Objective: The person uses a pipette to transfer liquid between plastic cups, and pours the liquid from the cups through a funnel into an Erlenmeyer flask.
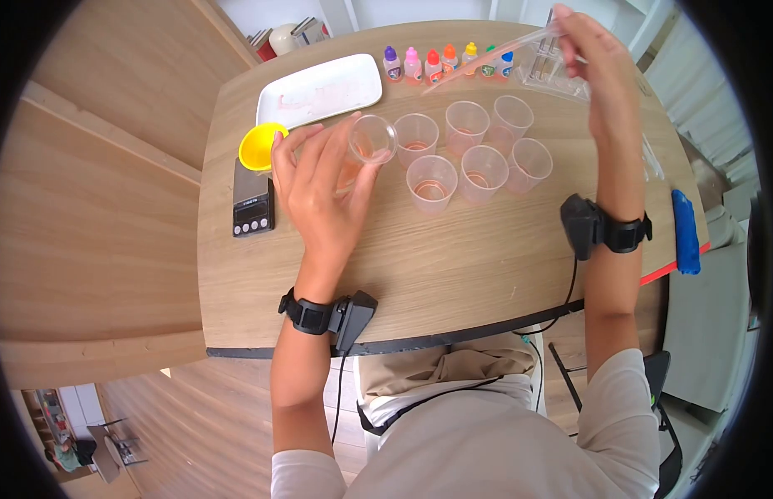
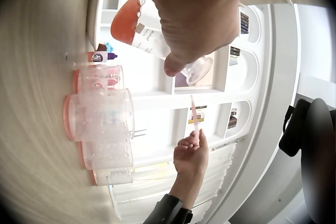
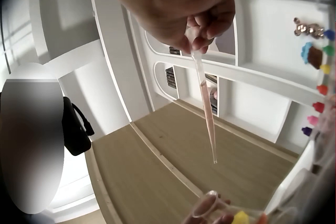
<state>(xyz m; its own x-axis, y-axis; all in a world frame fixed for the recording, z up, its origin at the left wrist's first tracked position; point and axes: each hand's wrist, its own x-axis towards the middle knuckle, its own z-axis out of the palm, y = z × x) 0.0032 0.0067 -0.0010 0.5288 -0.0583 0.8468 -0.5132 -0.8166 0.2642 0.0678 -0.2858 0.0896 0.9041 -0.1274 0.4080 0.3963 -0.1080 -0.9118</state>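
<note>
In the head view my left hand (image 1: 322, 187) grips a clear conical flask (image 1: 372, 135) with its mouth facing up toward the camera. The left wrist view shows orange-red liquid in the base of the flask (image 2: 127, 22) and printed markings on its side. Raised over the far right of the table, my right hand (image 1: 598, 71) pinches a clear plastic dropper (image 3: 208, 103) by its bulb end. Pinkish liquid fills much of the dropper's stem, and its tip points toward the flask, apart from it. Several clear plastic cups (image 1: 430, 185) with a little reddish liquid stand between the hands.
Small colour bottles (image 1: 433, 68) line the far edge beside a white tray (image 1: 320, 90) with pink traces. A yellow bowl (image 1: 260, 150) and a digital scale (image 1: 253, 214) are at left. Behind the right hand stands a test tube rack (image 1: 553, 79); a blue cloth (image 1: 686, 231) lies right.
</note>
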